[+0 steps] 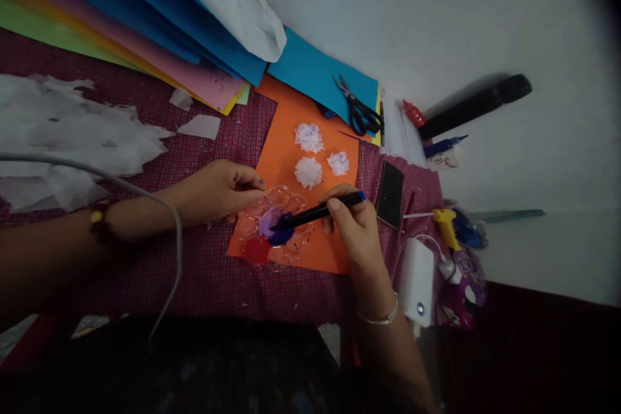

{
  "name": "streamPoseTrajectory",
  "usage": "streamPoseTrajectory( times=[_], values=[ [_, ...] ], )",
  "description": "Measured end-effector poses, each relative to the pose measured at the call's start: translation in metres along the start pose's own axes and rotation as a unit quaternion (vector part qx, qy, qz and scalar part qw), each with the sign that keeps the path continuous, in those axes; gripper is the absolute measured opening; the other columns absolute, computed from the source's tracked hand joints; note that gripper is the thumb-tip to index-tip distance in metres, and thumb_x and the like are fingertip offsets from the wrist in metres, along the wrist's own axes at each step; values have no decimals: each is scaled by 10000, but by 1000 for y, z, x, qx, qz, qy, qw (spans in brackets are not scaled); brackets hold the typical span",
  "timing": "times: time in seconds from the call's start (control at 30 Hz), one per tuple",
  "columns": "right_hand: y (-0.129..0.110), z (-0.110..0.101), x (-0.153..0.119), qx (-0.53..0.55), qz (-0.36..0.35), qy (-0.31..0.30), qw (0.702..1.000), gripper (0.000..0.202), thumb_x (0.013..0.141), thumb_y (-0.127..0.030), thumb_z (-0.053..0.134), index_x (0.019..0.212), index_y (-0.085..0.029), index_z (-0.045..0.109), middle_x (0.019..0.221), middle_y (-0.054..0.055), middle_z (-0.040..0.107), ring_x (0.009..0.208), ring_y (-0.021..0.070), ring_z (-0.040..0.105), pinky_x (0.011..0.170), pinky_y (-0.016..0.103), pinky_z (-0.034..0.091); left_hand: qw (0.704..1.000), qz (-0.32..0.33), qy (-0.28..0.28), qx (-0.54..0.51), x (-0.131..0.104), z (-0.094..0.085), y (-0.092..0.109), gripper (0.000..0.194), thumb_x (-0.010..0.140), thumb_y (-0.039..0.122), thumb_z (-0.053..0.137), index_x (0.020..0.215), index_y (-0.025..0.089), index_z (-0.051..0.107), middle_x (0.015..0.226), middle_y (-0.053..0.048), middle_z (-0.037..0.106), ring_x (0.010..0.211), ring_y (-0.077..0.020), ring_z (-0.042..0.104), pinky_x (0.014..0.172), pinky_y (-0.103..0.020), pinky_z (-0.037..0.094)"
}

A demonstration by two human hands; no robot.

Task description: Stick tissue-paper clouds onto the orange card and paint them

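My left hand [227,189] pinches the upper left rim of a clear flower-shaped paint palette [280,194]. Purple, dark blue and red paint sit in its wells. Between the fingers of my right hand [356,226] is a black marker [317,211] with a blue end, slanting down to the left. Its lower tip reaches the purple and blue paint in the palette. The palette rests partly on an orange paper sheet [334,255]. Beyond it on the sheet lie three crumpled white paper pieces [308,172], at least two of them marked with purple.
Scissors [359,110] lie on blue paper [310,68] at the back. A phone [390,194], a white power bank [417,281] and a yellow glue gun [446,226] are on the right. Torn white tissue [63,123] covers the left. A grey cable [177,252] crosses before my left arm.
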State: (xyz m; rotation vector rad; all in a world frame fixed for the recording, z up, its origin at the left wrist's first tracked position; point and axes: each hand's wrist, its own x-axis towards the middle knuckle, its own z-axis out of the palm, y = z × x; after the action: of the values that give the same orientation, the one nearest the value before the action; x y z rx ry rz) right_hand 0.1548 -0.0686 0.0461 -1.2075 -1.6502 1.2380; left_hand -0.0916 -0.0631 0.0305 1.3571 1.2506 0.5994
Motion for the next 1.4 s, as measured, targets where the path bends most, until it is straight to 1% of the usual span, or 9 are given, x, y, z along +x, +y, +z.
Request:
streamPoseTrajectory(
  times=[0.17, 0.3, 0.4, 0.6, 0.73, 0.87, 0.97, 1.07, 1.4],
  values=[
    [2, 6, 2, 53, 69, 13, 996, 212, 888, -416, 599, 823, -215, 580, 476, -72, 539, 387, 74, 473, 392, 214, 354, 1000, -7, 4, 14, 1, 0, -3, 154, 780, 324, 637, 706, 190, 659, 491, 9, 572, 395, -129, 509, 395, -220, 340],
    [3, 10, 3, 68, 120, 14, 990, 268, 874, -472, 598, 826, -212, 556, 490, -56, 578, 356, 75, 475, 350, 210, 321, 1000, -15, 10, -10, 1, 0, -2, 104, 751, 274, 670, 699, 184, 670, 487, 11, 578, 387, -121, 514, 397, -210, 334],
    [4, 12, 6, 81, 141, 24, 986, 311, 845, -516, 614, 818, -214, 546, 462, -65, 550, 339, 78, 475, 325, 205, 288, 999, -25, 15, -22, 1, 0, 1, 73, 729, 235, 686, 672, 191, 669, 458, 22, 558, 360, -108, 484, 374, -202, 301],
    [5, 5, 10, 120, 145, 62, 980, 319, 838, -519, 610, 824, -204, 566, 452, -68, 531, 330, 75, 454, 314, 199, 245, 1000, -5, -10, -11, -1, 1, -3, 135, 761, 321, 643, 690, 206, 646, 481, 29, 566, 374, -120, 524, 366, -197, 348],
    [8, -18, 14, 129, 68, 176, 973, 255, 859, -453, 605, 827, -201, 575, 465, -67, 529, 360, 77, 443, 355, 205, 285, 1000, -13, -20, -1, -2, 1, -4, 187, 752, 390, 633, 690, 213, 634, 483, 31, 550, 374, -123, 502, 354, -201, 337],
    [12, -46, 19, 95, -15, 332, 938, 200, 856, -403, 612, 847, -214, 548, 505, -78, 505, 406, 78, 431, 401, 210, 304, 999, -15, -45, 20, -1, -1, -4, 285, 753, 483, 620, 674, 209, 625, 516, 17, 546, 419, -125, 487, 369, -201, 327],
    [16, -58, 21, 71, -43, 390, 917, 168, 848, -366, 614, 876, -218, 542, 517, -84, 502, 416, 79, 432, 411, 210, 300, 997, -40, -65, 33, -1, -3, -9, 303, 767, 512, 609, 710, 214, 624, 540, 24, 533, 446, -126, 482, 393, -201, 341],
    [21, -61, 21, 72, -53, 394, 915, 141, 846, -334, 615, 889, -217, 549, 523, -82, 519, 425, 80, 433, 421, 207, 309, 995, -55, -74, 22, -1, -3, -15, 304, 785, 524, 596, 737, 225, 618, 544, 46, 490, 435, -111, 431, 404, -200, 336],
    [26, -60, 24, 28, -32, 323, 945, 95, 776, -255, 574, 865, -221, 581, 591, -51, 550, 491, 114, 474, 469, 239, 349, 989, -78, -101, 71, 0, -4, -18, 391, 821, 588, 486, 861, 211, 582, 591, 73, 432, 482, -100, 393, 457, -192, 349]
  ],
)
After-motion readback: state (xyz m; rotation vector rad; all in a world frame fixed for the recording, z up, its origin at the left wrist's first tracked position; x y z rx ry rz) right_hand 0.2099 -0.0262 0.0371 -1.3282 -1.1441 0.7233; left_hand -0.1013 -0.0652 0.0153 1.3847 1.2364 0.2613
